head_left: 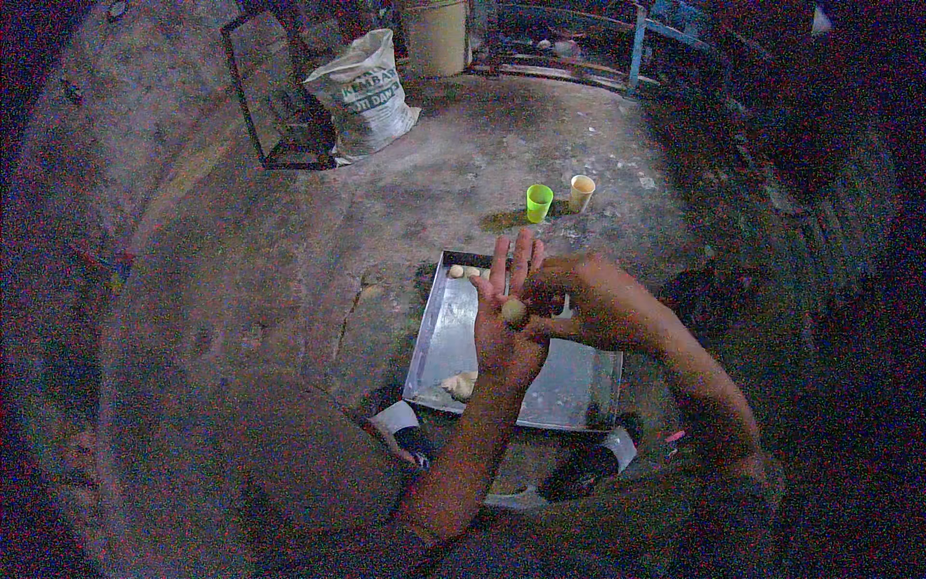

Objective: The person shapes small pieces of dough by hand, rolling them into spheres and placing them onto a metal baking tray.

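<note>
My left hand (508,338) is held palm up over a shallow metal tray (439,338), its fingers stretched out and spread. A small round dough ball (514,311) rests on that palm. Coming in from the right, my right hand (593,301) bends its fingers and thumb around the ball, and the fingertips are partly hidden. Several pale dough balls (457,272) sit along the tray's far edge, partly covered by my left fingers. A larger lump of dough (460,386) lies at the tray's near left.
Beyond the tray stand a green cup (539,203) and a pale cup (581,193). Farther off are a white sack (371,101), a dark-framed panel (265,92) and a beige bin (436,39). My shoes (410,439) flank the tray's near side on the dim concrete floor.
</note>
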A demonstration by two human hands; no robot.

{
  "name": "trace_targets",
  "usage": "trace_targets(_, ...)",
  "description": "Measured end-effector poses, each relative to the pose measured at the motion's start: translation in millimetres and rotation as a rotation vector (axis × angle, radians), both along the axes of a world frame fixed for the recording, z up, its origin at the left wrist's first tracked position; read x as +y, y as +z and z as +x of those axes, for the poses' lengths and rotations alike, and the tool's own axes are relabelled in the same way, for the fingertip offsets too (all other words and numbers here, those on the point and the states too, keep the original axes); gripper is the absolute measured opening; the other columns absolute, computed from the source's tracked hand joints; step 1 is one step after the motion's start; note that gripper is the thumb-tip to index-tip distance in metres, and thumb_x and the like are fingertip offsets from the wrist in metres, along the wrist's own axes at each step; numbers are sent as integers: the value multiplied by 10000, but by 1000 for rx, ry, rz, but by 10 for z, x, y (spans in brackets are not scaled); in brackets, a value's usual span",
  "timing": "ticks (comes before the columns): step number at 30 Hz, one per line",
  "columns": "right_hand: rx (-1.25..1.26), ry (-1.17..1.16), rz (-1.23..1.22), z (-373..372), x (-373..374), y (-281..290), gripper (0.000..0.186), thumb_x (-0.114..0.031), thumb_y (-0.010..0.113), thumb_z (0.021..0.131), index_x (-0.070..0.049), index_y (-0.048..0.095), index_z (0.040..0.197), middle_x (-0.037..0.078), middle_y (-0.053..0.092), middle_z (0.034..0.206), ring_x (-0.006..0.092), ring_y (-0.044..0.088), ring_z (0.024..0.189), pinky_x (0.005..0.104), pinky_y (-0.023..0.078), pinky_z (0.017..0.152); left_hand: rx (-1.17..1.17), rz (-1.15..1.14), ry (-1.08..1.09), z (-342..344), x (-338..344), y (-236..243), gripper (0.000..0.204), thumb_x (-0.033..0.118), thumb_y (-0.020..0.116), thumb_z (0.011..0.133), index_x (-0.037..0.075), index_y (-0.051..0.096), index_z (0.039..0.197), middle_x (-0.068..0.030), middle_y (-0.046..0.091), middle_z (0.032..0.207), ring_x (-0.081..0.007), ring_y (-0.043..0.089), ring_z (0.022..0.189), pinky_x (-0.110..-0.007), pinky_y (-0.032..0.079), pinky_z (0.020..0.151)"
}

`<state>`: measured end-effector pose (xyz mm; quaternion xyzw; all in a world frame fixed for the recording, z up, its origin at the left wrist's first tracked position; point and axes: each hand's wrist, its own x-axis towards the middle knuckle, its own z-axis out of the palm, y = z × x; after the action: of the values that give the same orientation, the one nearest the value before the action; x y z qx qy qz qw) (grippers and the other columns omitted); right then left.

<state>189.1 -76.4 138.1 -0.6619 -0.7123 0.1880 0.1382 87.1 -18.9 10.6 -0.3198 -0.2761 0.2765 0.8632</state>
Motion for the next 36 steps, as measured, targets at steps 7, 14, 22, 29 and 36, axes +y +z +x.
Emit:
trace_targets(7,6,-43,168,-74,38,-117,233,-235,779,802,-84,721,969,117,681,944,283,685,816,377,546,715,624,541,300,-31,32,73,690,480,408,999,119,168,1537,-111,179,1611,-277,188,1481,-426,245,1193)
trace_targets(14,67,15,264,58,12,-257,154,-191,748,836,-90,728,950,107,672,928,276,683,834,371,540,721,288,258,147,-18,18,140,666,464,391,1007,108,185,1530,-110,202,1604,-269,203,1477,-422,250,1194)
trace_targets(22,319,-30,373,91,70,-232,153,-177,744,840,-41,705,900,100,667,853,242,675,786,353,538,713,585,467,292,5,49,142,600,423,349,1028,101,246,1523,-89,219,1603,-239,173,1488,-417,178,1214)
trace_targets(29,93,-122,256,-185,36,-124,225,-217,789,808,-20,682,824,88,658,764,202,660,718,331,527,660,334,316,211,-50,73,108,594,433,333,1030,132,233,1532,-71,215,1607,-239,138,1496,-432,167,1214)
trace_targets(36,378,-316,66,-239,59,-270,194,-199,759,860,-14,711,894,82,716,809,136,673,726,302,549,690,631,555,380,-124,96,154,595,439,336,1032,146,217,1535,-63,237,1600,-256,168,1488,-452,189,1206)
